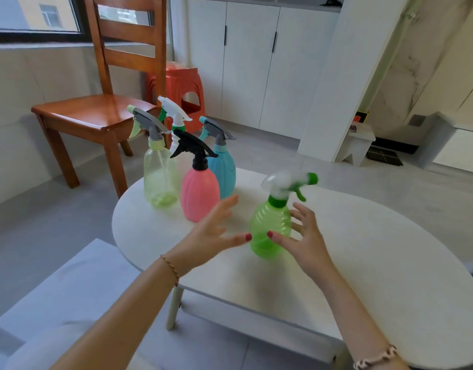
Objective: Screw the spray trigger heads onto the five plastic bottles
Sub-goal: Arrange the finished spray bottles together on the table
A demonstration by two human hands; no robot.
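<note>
Upper left of centre: 4 bottles grouped at the table's (pixel 363 263) far left edge, each with a head on. Yellow bottle (pixel 160 177), grey head; white bottle (pixel 176 129) behind it, mostly hidden; pink bottle (pixel 200 193), black head; blue bottle (pixel 223 174), grey head.

Centre: left hand (pixel 211 236) open, fingers spread, holding nothing, thumb tip just beside the green bottle (pixel 270 228).

Green bottle stands apart from the 4, upright or slightly tilted; ribbed translucent body, green collar. Its head (pixel 286 182) is white with green nozzle and trigger, blurred.

Right of it: right hand (pixel 307 236) also open, empty; thumb at the bottle's front, contact unclear.

Judgement: 5th head on; tightness unverifiable. To finish well, steady the body with 1 hand, check the collar sits square, snug it without cross-threading.
</note>
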